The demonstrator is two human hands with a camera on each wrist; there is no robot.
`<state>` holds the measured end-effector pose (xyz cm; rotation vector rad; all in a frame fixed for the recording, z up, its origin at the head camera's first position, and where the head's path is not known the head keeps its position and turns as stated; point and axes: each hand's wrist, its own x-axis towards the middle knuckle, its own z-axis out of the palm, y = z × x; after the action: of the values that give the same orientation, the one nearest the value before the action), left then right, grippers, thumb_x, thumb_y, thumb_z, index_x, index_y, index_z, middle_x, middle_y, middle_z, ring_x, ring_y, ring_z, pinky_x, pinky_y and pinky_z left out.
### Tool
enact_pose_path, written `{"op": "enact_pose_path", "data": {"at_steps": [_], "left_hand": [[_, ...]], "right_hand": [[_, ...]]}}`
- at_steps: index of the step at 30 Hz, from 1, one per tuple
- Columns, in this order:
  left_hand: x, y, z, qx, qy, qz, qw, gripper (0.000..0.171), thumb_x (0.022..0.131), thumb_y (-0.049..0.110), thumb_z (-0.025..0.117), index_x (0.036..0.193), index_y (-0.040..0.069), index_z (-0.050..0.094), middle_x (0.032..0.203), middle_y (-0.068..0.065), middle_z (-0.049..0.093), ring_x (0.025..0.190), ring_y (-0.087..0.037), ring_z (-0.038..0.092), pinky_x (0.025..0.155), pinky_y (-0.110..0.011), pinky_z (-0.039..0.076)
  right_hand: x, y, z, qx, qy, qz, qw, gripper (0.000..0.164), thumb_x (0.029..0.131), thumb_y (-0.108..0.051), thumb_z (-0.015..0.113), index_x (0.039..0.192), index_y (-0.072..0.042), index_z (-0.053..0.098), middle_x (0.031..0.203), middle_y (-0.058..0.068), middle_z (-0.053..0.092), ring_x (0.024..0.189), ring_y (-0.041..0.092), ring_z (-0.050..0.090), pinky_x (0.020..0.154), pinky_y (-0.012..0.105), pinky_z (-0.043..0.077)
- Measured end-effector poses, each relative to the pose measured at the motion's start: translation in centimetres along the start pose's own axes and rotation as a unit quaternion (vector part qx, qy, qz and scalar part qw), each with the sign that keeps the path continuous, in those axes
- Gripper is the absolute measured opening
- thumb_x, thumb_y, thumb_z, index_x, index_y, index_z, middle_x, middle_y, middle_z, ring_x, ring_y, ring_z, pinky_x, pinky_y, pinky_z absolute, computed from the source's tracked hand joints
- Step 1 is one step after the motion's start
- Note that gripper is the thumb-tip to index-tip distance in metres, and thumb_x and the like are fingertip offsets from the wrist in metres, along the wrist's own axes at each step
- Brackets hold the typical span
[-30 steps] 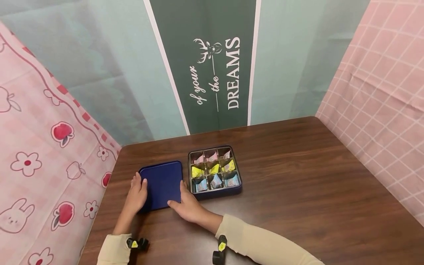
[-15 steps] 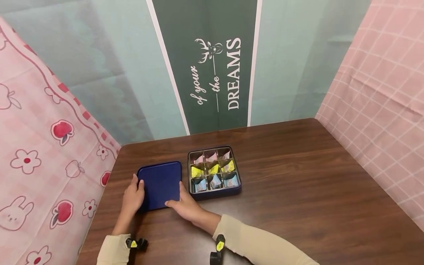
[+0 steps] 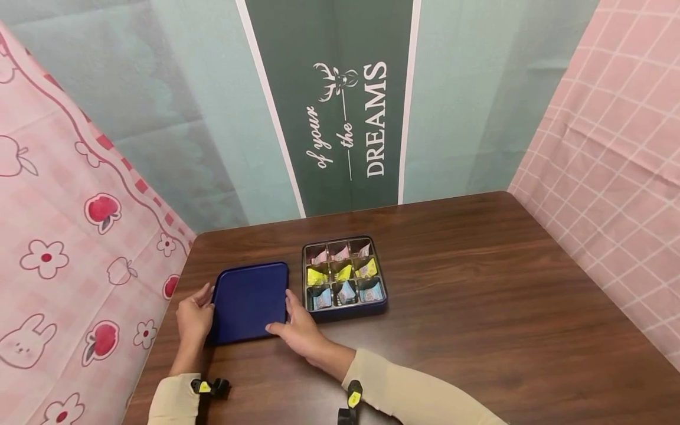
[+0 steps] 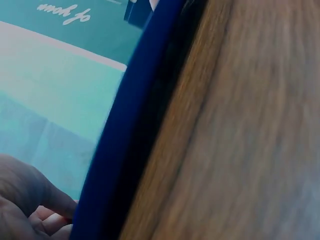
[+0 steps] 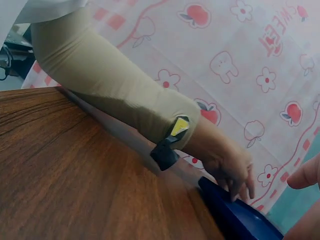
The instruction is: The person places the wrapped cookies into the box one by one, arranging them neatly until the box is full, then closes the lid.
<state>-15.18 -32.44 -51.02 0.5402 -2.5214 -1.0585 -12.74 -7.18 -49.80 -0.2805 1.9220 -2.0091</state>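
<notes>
A square dark-blue tin lid (image 3: 249,304) is at the left of the table, between both hands. The left hand (image 3: 193,316) pinches its left edge with bent fingers; in the left wrist view the fingertips meet the lid's blue rim (image 4: 117,132). My right hand (image 3: 303,330) holds the lid by its right side, thumb over the top near the front corner and fingers along the edge. Right of it stands the matching blue tin (image 3: 347,315), uncovered. Its compartments hold wrapped sweets: pink (image 3: 340,254) at the back, yellow (image 3: 366,268) in the middle, light blue (image 3: 370,292) in front.
The brown wooden table (image 3: 478,295) stretches away to the right of the tin. A green hanging cloth (image 3: 345,118) closes off the back. Pink patterned cloths hang along the left (image 3: 69,265) and right sides.
The lid has shifted slightly left, away from the tin. My left hand has moved left, its fingers now more bent at the lid's edge. The tin and sweets stay put.
</notes>
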Motion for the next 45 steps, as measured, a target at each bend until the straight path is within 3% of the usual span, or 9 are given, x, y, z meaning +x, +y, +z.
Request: {"op": "enact_pose_path", "data": {"at_steps": [7,12,18,22,25,29,35,41,45], "left_hand": [[-0.1,0.3,-0.6,-0.021,0.011,0.000,0.9997,0.046,0.085,-0.014,0.063,0.130,-0.004,0.067,0.118,-0.019,0.068,0.118,-0.029,0.059,0.108,-0.046,0.040],[-0.1,1.4,-0.9,-0.012,-0.002,0.011,0.9999,0.046,0.087,-0.011,0.065,0.132,-0.001,0.066,0.119,-0.016,0.068,0.118,-0.023,0.059,0.104,-0.027,0.044],[-0.5,2.4,-0.9,-0.003,-0.008,0.022,0.9997,0.046,0.085,-0.010,0.066,0.129,0.001,0.069,0.116,-0.014,0.070,0.117,-0.017,0.059,0.105,-0.043,0.043],[-0.8,2.9,-0.9,-0.017,-0.017,0.035,0.9991,0.044,0.085,-0.009,0.068,0.128,0.000,0.069,0.115,-0.015,0.070,0.103,0.008,0.057,0.097,-0.016,0.045],[-0.7,3.4,-1.3,-0.081,-0.050,0.033,0.9950,0.043,0.088,-0.011,0.066,0.131,-0.005,0.065,0.120,-0.021,0.067,0.096,0.019,0.054,0.084,-0.002,0.042],[-0.4,4.0,-2.2,-0.195,-0.115,-0.016,0.9740,0.048,0.092,-0.010,0.066,0.139,-0.010,0.056,0.130,-0.023,0.060,0.098,0.016,0.059,0.080,-0.005,0.047],[-0.1,4.2,-3.1,-0.312,-0.179,-0.104,0.9273,0.056,0.092,0.002,0.074,0.144,-0.001,0.053,0.112,0.014,0.073,0.099,0.007,0.066,0.081,-0.013,0.052],[-0.2,4.6,-3.1,-0.398,-0.237,-0.102,0.8804,0.038,0.097,0.000,0.067,0.132,0.013,0.070,0.110,0.016,0.073,0.102,0.002,0.067,0.084,-0.016,0.053],[-0.2,5.2,-2.7,-0.428,-0.263,-0.098,0.8592,0.034,0.099,-0.002,0.061,0.116,0.022,0.078,0.109,0.013,0.074,0.102,0.001,0.067,0.084,-0.016,0.053]], "right_hand": [[0.5,-0.8,-1.1,0.042,-0.003,-0.022,0.999,0.079,0.088,0.002,0.066,0.156,0.009,0.026,0.157,0.030,0.034,0.145,0.043,0.035,0.116,0.052,0.032],[1.2,-1.4,-2.0,0.053,-0.009,-0.012,0.998,0.068,0.091,0.003,0.065,0.152,0.009,0.035,0.154,0.030,0.039,0.138,0.047,0.043,0.109,0.048,0.042],[1.6,-2.3,-2.8,0.044,0.017,-0.005,0.999,0.065,0.089,0.004,0.067,0.149,0.010,0.042,0.145,0.033,0.049,0.129,0.042,0.055,0.103,0.043,0.048],[1.8,-2.7,-3.5,0.046,0.029,0.003,0.999,0.063,0.089,0.003,0.069,0.147,0.010,0.046,0.138,0.033,0.055,0.121,0.037,0.062,0.094,0.041,0.055],[2.0,-3.1,-4.2,0.051,0.029,-0.001,0.998,0.061,0.089,0.002,0.069,0.146,0.009,0.048,0.136,0.033,0.057,0.118,0.035,0.065,0.088,0.042,0.057],[2.3,-3.6,-5.4,0.063,0.018,-0.001,0.998,0.058,0.091,0.000,0.068,0.146,0.007,0.049,0.137,0.032,0.057,0.118,0.035,0.065,0.089,0.043,0.057],[2.1,-4.4,-7.3,0.079,0.001,0.012,0.997,0.055,0.094,-0.003,0.067,0.146,0.005,0.051,0.132,0.025,0.063,0.113,0.028,0.068,0.088,0.041,0.057],[1.8,-5.1,-9.4,0.086,-0.014,0.003,0.996,0.055,0.096,-0.003,0.064,0.147,0.007,0.048,0.129,0.024,0.065,0.104,0.018,0.070,0.081,0.031,0.059],[1.4,-5.8,-10.8,0.085,-0.017,0.001,0.996,0.055,0.096,-0.002,0.062,0.148,0.007,0.046,0.132,0.025,0.063,0.099,0.012,0.069,0.076,0.025,0.058]]}}
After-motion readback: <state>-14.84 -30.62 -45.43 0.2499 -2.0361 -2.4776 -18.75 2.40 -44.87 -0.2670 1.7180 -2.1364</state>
